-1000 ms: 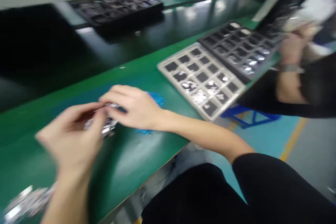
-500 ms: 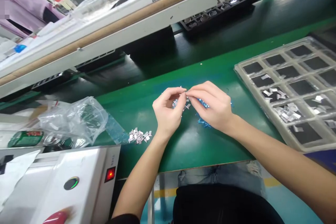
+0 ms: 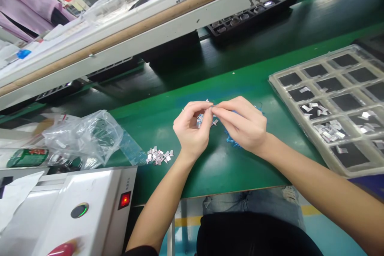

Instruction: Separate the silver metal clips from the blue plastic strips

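Observation:
My left hand (image 3: 193, 125) and my right hand (image 3: 243, 122) meet fingertip to fingertip above the green work surface (image 3: 207, 172). Both pinch at one spot; whatever sits between the tips is tiny and mostly covered by the fingers. Beneath and behind my left hand lies a pile of small silvery pieces (image 3: 215, 122), partly hidden. Bits of shiny blue film (image 3: 232, 141) lie under my right hand. Left of my left wrist, another heap of small silver-white pieces (image 3: 159, 155) rests beside a strip of clear bluish film (image 3: 133, 150).
On the right stands a clear compartment tray (image 3: 301, 126) with small pieces in several cells. A crumpled plastic bag (image 3: 87, 138) and a white machine (image 3: 99, 192) with a lit red switch are at left. A shelf edge (image 3: 144, 28) crosses behind; a person's pink sleeve (image 3: 33, 0) shows beyond.
My hands stay pinched together at nearly the same place. The fingers of my right hand have shifted slightly, and the whole view has moved a little.

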`<state>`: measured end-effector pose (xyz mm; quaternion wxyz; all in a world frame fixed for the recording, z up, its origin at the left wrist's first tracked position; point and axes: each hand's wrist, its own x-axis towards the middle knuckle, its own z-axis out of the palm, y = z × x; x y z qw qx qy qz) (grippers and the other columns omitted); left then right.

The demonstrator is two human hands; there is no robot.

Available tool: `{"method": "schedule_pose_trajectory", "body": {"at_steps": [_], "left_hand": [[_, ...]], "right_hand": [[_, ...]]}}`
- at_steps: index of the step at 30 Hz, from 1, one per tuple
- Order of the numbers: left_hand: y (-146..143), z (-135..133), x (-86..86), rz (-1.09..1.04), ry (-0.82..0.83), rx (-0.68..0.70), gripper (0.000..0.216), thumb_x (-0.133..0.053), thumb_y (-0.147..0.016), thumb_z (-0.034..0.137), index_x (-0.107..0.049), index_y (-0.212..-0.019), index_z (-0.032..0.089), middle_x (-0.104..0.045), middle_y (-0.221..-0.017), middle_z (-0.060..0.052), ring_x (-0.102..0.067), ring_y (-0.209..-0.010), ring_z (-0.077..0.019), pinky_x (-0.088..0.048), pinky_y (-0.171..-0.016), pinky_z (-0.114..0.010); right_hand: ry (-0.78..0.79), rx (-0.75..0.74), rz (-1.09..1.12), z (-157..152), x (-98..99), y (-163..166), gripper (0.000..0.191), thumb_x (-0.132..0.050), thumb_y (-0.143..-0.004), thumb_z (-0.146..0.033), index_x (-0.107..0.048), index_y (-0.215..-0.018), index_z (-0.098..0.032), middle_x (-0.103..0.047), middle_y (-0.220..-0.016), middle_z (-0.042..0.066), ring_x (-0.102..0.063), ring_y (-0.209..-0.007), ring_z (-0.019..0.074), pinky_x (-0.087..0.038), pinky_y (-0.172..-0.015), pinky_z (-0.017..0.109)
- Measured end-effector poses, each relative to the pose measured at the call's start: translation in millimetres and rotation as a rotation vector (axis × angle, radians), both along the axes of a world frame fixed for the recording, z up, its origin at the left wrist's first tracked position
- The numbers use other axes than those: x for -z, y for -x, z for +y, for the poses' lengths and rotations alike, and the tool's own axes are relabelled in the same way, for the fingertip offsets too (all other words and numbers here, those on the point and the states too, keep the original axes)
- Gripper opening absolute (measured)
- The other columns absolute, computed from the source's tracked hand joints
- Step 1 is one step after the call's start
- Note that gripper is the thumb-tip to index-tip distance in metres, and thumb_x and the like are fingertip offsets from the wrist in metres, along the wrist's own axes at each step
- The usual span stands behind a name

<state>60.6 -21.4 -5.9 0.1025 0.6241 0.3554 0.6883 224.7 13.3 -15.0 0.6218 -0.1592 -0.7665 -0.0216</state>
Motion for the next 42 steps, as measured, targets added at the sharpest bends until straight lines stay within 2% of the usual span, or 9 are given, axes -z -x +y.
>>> {"method": "schedule_pose_trajectory", "body": {"at_steps": [4,8,15,21,25,31,38,42], "left_hand": [[-0.8,-1.2,-0.2,0.044,-0.037,-0.047,0.014,-0.081,-0.106,0.014,-0.087,-0.113,0.025,-0.085,-0.101,-0.003,-0.082,-0.093,-0.0172,-0.068,-0.08,-0.028],[0.1,-2.4,0.4,0.062,-0.049,-0.064,0.017,-0.081,-0.106,0.013,-0.088,-0.116,0.025,-0.085,-0.104,-0.003,-0.082,-0.094,-0.0166,-0.068,-0.08,-0.027],[-0.7,-2.5,-0.7,0.063,-0.066,-0.072,0.017,-0.082,-0.105,0.013,-0.089,-0.116,0.025,-0.086,-0.102,-0.003,-0.081,-0.091,-0.0162,-0.067,-0.077,-0.026],[-1.6,-2.0,-1.8,-0.024,-0.019,-0.019,0.017,-0.084,-0.104,0.013,-0.09,-0.113,0.026,-0.086,-0.1,-0.002,-0.082,-0.091,-0.0149,-0.068,-0.08,-0.025],[-1.4,-1.1,-0.1,-0.024,-0.033,-0.012,0.019,-0.084,-0.104,0.012,-0.091,-0.115,0.026,-0.086,-0.102,-0.002,-0.082,-0.093,-0.0151,-0.068,-0.082,-0.025],[-0.7,-0.3,2.0,0.038,-0.069,-0.062,0.022,-0.083,-0.105,0.01,-0.09,-0.118,0.027,-0.087,-0.105,-0.002,-0.083,-0.094,-0.0158,-0.069,-0.082,-0.026],[3.6,0.5,3.4,0.183,-0.167,-0.13,0.03,-0.083,-0.104,0.008,-0.09,-0.126,0.027,-0.089,-0.11,-0.002,-0.084,-0.098,-0.017,-0.072,-0.086,-0.029],[1.3,-1.2,-0.3,0.051,-0.047,-0.02,0.026,-0.084,-0.105,0.011,-0.091,-0.125,0.027,-0.089,-0.113,-0.002,-0.085,-0.1,-0.015,-0.071,-0.09,-0.024]], "right_hand": [[0.019,-0.009,0.005,-2.0,1.7,-1.2,0.048,-0.072,-0.112,-0.006,-0.077,-0.154,-0.029,-0.088,-0.119,0.01,-0.084,-0.101,0.0241,-0.073,-0.084,0.042],[0.002,-0.018,0.0,-3.1,3.0,-1.6,0.044,-0.072,-0.11,-0.003,-0.078,-0.15,-0.021,-0.087,-0.121,0.013,-0.084,-0.107,0.0253,-0.074,-0.088,0.042],[-0.007,-0.025,0.028,-2.6,5.6,-1.4,0.053,-0.074,-0.109,-0.003,-0.076,-0.159,-0.022,-0.088,-0.123,0.013,-0.085,-0.108,0.0266,-0.075,-0.088,0.044],[-0.005,-0.013,0.012,-2.0,4.2,-0.5,0.047,-0.073,-0.111,-0.006,-0.077,-0.154,-0.025,-0.089,-0.123,0.012,-0.086,-0.107,0.0263,-0.075,-0.088,0.044],[-0.025,-0.014,0.013,-1.3,4.2,0.4,0.04,-0.074,-0.109,-0.004,-0.079,-0.146,-0.018,-0.088,-0.122,0.015,-0.084,-0.106,0.0264,-0.075,-0.089,0.044],[-0.015,0.026,0.016,-1.3,2.9,1.9,0.037,-0.07,-0.114,-0.008,-0.078,-0.145,-0.027,-0.087,-0.119,0.009,-0.083,-0.1,0.0235,-0.074,-0.083,0.043],[-0.048,0.024,0.026,-1.1,-0.2,3.3,0.035,-0.072,-0.109,0.0,-0.078,-0.138,-0.017,-0.086,-0.114,0.013,-0.08,-0.098,0.0242,-0.072,-0.083,0.041],[-0.036,0.042,0.024,-1.1,-1.2,3.7,0.032,-0.072,-0.109,-0.002,-0.079,-0.137,-0.017,-0.085,-0.118,0.013,-0.081,-0.101,0.0242,-0.072,-0.087,0.041]]}}
